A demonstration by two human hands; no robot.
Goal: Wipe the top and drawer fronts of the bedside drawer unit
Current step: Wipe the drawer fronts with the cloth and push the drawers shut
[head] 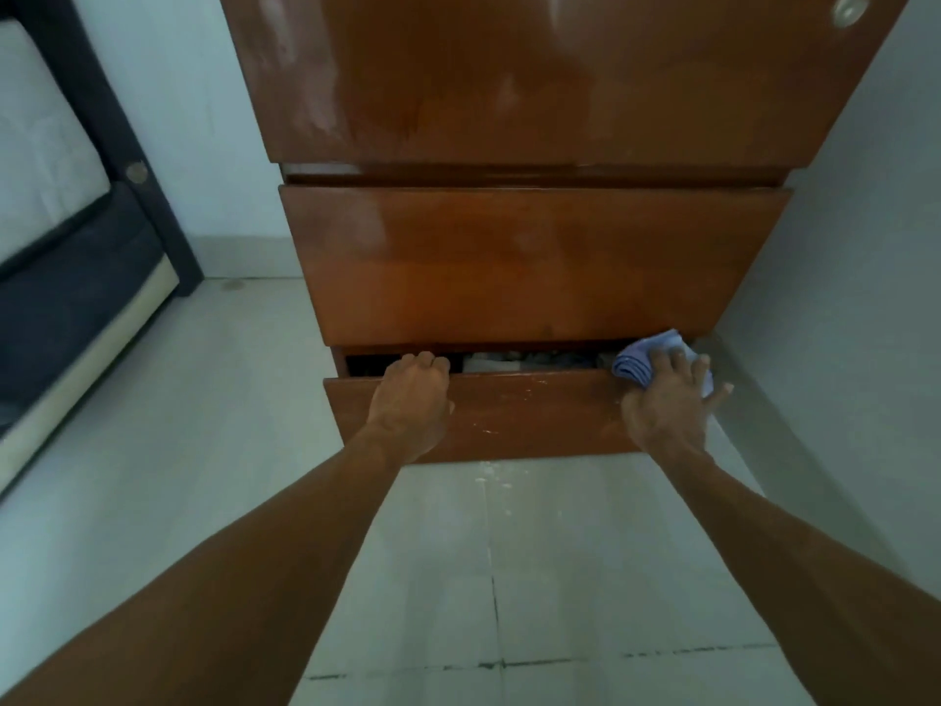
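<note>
The brown wooden drawer unit (534, 262) stands against the wall, seen from above. Its bottom drawer (529, 415) is pulled slightly out, with dim contents showing in the gap. My left hand (412, 394) grips the drawer's top edge near the left end, fingers curled over the rim. My right hand (667, 400) lies with spread fingers on a folded blue cloth (644, 356), pressing it against the drawer's top right corner. The front of the bottom drawer shows pale scratches and specks.
A dark bed frame with a pale mattress (61, 236) stands at the left. A light wall (840, 298) runs close along the unit's right side. Pale floor tiles (458, 578) with dark grout lines spread in front of the unit.
</note>
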